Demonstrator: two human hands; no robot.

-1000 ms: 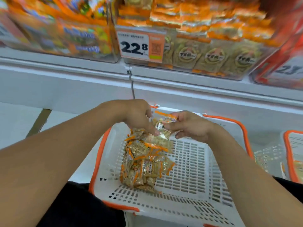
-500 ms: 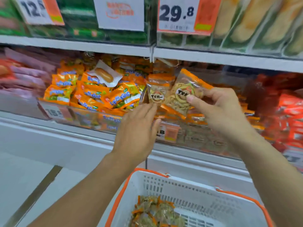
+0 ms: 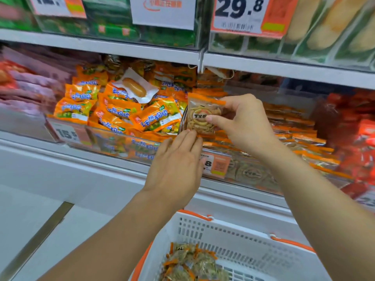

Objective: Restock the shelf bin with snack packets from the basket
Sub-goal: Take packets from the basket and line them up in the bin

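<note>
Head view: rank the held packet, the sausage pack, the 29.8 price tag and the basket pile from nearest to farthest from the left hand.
1. Held packet, at the left hand's fingertips.
2. Sausage pack, up-left.
3. Basket pile, below.
4. 29.8 price tag, top shelf.

An upper-shelf price tag [image 3: 246, 15] reads "29.8", a lower bin's price label [image 3: 68, 133] shows "15", and the rest is illegible.
</note>
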